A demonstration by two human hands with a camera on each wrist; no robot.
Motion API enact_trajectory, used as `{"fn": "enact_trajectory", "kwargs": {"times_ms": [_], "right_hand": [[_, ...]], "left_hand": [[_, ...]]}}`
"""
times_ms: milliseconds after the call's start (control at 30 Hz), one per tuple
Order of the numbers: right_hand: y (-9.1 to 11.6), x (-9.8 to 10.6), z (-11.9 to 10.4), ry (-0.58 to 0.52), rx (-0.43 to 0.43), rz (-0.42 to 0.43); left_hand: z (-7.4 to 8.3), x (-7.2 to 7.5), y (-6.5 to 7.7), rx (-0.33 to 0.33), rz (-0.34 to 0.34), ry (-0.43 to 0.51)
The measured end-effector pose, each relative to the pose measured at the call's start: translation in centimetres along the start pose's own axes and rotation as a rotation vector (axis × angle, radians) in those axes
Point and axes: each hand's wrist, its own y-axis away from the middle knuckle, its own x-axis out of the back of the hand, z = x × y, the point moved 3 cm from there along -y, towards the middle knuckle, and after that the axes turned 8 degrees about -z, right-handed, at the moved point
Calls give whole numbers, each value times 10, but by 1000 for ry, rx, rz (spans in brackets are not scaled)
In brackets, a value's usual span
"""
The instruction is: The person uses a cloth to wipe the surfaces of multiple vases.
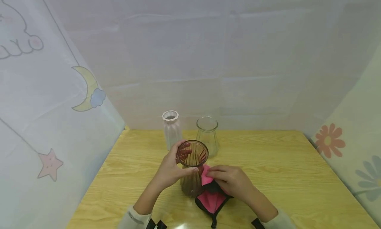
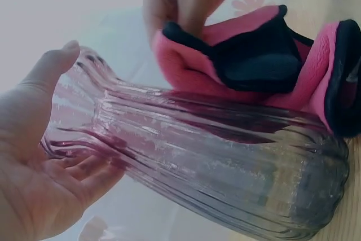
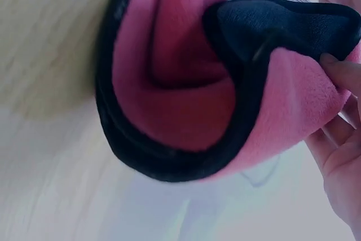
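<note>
A ribbed, purplish-brown glass vase (image 1: 190, 186) with a flared rim stands near the front of the table. My left hand (image 1: 171, 171) holds it round the neck, thumb on the near side and fingers behind. Between thumb and fingers of my right hand (image 1: 235, 182) is a pink cloth with black edging (image 1: 212, 201), pressed against the vase's right side. In the left wrist view, the folded cloth (image 2: 189, 74) lies along the ribbed vase (image 2: 186, 145). The right wrist view shows the cloth (image 3: 293, 103) hanging in folds, its dark underside partly turned out.
Behind the held vase stand a whitish fluted vase (image 1: 172, 131) on the left and a clear glass vase (image 1: 208, 139) on the right. The wooden table (image 1: 268, 156) meets a pale hanging sheet (image 1: 190, 57) at its back edge, with printed sheets at both sides.
</note>
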Motion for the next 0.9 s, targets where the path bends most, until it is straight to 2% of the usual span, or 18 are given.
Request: {"fn": "enact_trajectory", "kwargs": {"times_ms": [133, 433, 900], "right_hand": [[5, 12, 4, -17, -72, 7], [19, 32, 9, 29, -77, 8], [47, 58, 27, 131, -186, 26]], "left_hand": [[1, -5, -3, -22, 25, -5], [-1, -15, -12, -57, 8, 5], [0, -22, -27, -26, 1, -29]]}}
